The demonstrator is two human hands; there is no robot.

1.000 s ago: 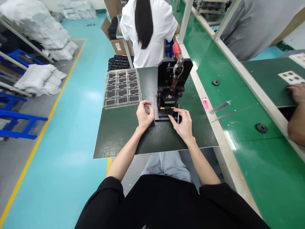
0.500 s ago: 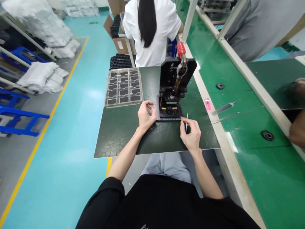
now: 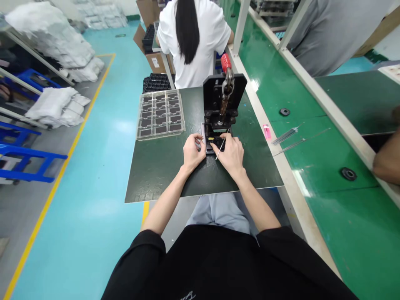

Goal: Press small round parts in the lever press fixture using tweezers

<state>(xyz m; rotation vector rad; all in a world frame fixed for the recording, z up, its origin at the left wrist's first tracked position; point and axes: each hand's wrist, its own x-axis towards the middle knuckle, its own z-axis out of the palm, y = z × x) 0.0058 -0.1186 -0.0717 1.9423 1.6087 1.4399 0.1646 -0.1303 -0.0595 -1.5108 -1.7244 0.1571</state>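
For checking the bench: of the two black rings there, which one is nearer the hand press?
The far ring, up the green bench; the other ring lies lower, beside the co-worker's forearm.

Soft white bags (image 3: 51, 39) in piles | blue stools (image 3: 26, 160) | long shiny green table (image 3: 340, 221) | round black ring (image 3: 348, 173) | small pink stick (image 3: 266, 131) | person in white shirt (image 3: 203, 54)

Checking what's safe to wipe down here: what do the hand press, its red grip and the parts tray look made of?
The hand press looks like black-coated steel: machined plates, dull sheen. Its red grip looks like glossy plastic or rubber, hard to tell. The parts tray looks like thin clear moulded plastic: see-through pockets, bright glare.
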